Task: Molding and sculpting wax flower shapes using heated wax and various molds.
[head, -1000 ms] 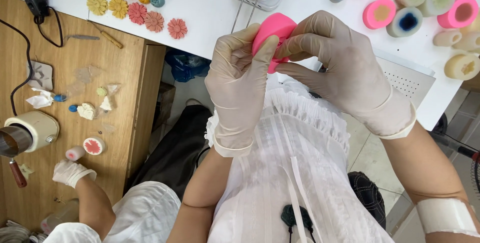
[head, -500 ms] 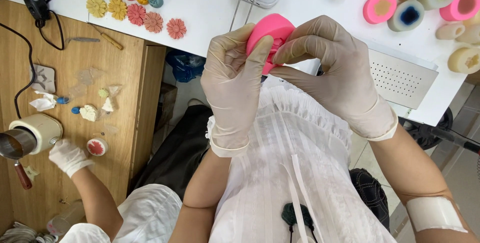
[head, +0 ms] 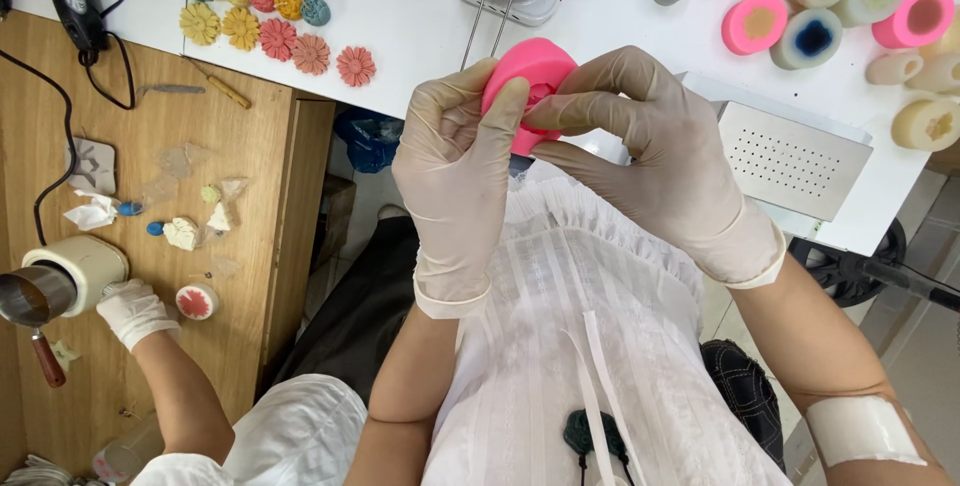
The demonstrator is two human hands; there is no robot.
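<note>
A pink silicone mould (head: pixel 530 86) is held between both gloved hands, above the lap and just in front of the white worktop (head: pixel 420 16). The left hand (head: pixel 455 181) is closed on the mould's near-left edge, thumb pressed against its face; the right hand (head: pixel 650 161) is closed on the opposite edge, fingers curled over the rim. The mould is judged light, soft and flexible, since its rim appears bent under the fingers, though the cavity is hidden and its contents cannot be told. A hold at opposite rims, as shown, is judged best for flexing; the smooth silicone may slip against the gloves. Left of the mould, cast flower pieces (head: pixel 270 11) lie on the worktop; right of it stand further round moulds (head: pixel 810 16) and a perforated metal plate (head: pixel 790 161). Far left of the mould, another person's gloved hand (head: pixel 135 311) rests beside a small metal pot (head: pixel 35 296).
</note>
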